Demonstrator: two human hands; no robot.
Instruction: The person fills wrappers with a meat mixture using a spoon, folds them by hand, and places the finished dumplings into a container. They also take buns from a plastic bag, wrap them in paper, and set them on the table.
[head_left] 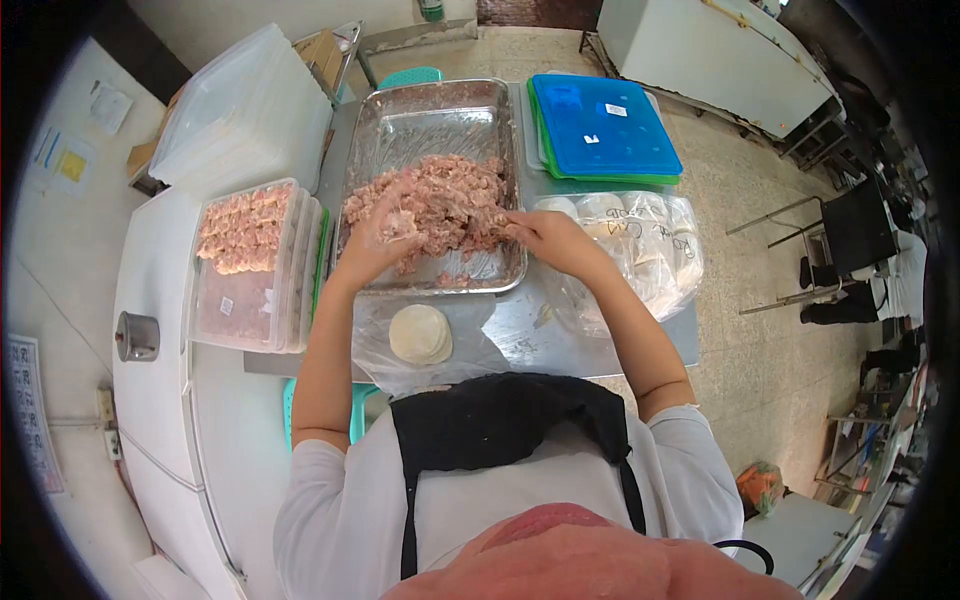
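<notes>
Ground meat (440,205) is heaped in the near half of a deep metal tray (430,102). My left hand (375,245) rests against the left side of the heap, its fingers stretched out, thumb apart, and smeared with meat. At the tray's right rim, my right hand (556,240) is closed, its fingertips at the edge of the meat; what they hold, if anything, I cannot make out. Just in front of the tray, a small stack of round pale dough wrappers (420,334) lies on a clear plastic sheet (375,345).
Stacked clear containers (245,300) with formed meat pieces stand at left, beside taller translucent boxes (225,110). Blue and green lids (605,125) lie at back right. Below them are bagged wrapper stacks (650,245). A metal cup (137,337) sits far left.
</notes>
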